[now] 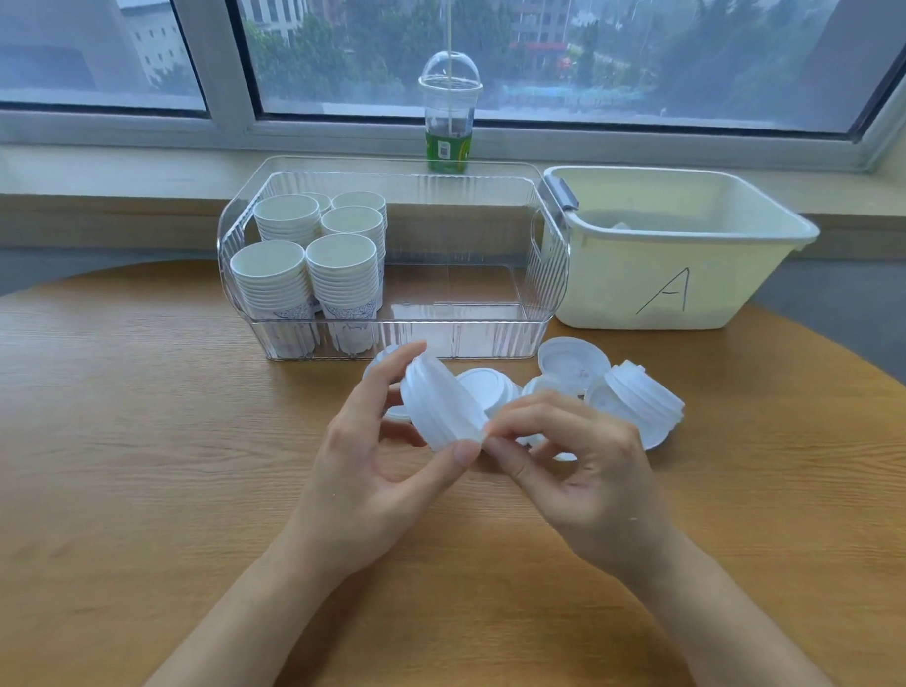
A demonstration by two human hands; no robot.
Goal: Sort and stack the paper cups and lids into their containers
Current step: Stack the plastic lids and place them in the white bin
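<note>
Left hand (365, 449) grips a small stack of white plastic lids (440, 405) just before the clear ribbed bin (492, 336); right hand (573, 467) pinches its rim, and should square the edges before nesting more.

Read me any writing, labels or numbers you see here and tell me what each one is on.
"A": handwritten in dark marker on the front wall of the white bin.
Green label on the clear domed cup on the windowsill: it has print, too small and blurred to read.
Blue pattern on the lower paper cups in the clear bin: too blurred to tell if it holds words.
Nothing else readable.
</note>
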